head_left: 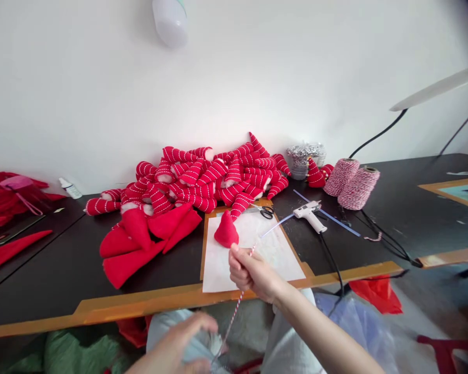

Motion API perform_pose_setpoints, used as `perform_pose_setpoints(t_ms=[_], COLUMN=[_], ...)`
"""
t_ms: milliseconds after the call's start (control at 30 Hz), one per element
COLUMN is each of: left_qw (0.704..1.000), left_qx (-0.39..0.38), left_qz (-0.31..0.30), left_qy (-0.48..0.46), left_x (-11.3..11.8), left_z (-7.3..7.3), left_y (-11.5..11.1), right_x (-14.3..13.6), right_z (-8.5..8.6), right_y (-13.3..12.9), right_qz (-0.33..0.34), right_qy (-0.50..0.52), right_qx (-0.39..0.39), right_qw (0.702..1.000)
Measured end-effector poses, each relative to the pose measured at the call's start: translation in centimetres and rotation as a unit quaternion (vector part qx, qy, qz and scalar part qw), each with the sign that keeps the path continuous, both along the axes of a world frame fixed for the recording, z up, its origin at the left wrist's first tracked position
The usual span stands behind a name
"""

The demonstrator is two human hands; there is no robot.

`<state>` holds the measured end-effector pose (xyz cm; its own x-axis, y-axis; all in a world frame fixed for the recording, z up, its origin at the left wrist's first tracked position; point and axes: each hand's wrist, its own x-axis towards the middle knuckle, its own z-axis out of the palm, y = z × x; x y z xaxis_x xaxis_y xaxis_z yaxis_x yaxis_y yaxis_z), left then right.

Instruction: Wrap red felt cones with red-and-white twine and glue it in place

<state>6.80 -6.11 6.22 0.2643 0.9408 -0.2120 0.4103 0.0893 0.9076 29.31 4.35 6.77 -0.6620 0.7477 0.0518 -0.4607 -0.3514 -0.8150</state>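
Observation:
My right hand is closed around a red-and-white twisted string, which hangs down past the table edge. Behind that hand, a small red felt cone stands on a white sheet. Lower down, my left hand is blurred, its fingers apart, left of the hanging string. A white glue gun lies right of the sheet, and scissors rest at the sheet's back edge.
Striped red stuffed cones are heaped along the wall, with plain red felt pieces in front. Two string spools stand at the right near black cables. A lamp reaches in at upper right.

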Motion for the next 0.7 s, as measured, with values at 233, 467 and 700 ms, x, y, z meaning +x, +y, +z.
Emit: perform_pose_setpoints(t_ms=[233, 467, 700], left_qw=[0.986, 0.994, 0.897], left_qx=[0.152, 0.081, 0.13], left_qz=[0.069, -0.027, 0.181], left_qy=[0.007, -0.067, -0.382], left_x=[4.1, 7.1, 4.4], left_z=[6.4, 5.0, 5.0], left_y=[6.6, 10.5, 18.7], right_x=[-2.4, -0.6, 6.3], right_z=[-0.2, -1.8, -0.2], right_y=[-0.3, 1.6, 14.3], right_qz=[0.027, -0.014, -0.067], right_qy=[-0.179, -0.261, -0.295], right_qx=[0.139, 0.294, 0.353], right_qw=[0.974, 0.919, 0.885])
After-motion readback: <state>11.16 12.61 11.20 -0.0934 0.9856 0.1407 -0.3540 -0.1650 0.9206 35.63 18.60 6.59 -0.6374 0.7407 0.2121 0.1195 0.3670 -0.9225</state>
